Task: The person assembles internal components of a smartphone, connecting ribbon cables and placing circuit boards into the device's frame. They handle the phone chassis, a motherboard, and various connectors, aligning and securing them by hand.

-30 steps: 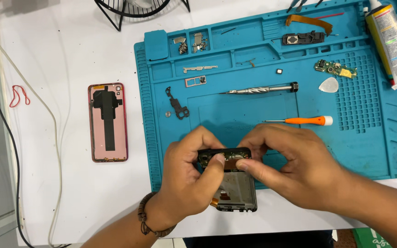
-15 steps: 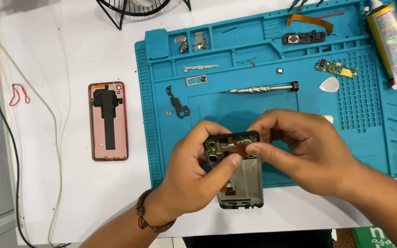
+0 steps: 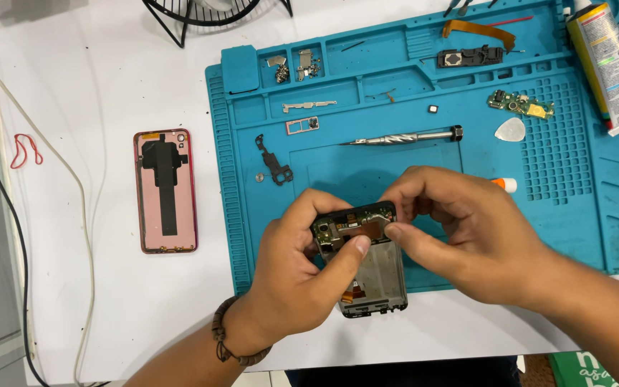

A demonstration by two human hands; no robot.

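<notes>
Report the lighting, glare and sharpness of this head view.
Head view: even, bright overhead light, soft shadows under the left hand and right hand; the white table is nearly blown out; mild sheen on the blue mat; the phone frame is sharp, and the fan base is cropped at the top edge.

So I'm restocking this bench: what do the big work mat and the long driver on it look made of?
The blue mat looks like moulded silicone or soft rubber: matte, with cast-in trays and a grid of ribs. The driver looks like bare metal, probably steel or aluminium: silvery, shiny, with a knurled grip.
</notes>
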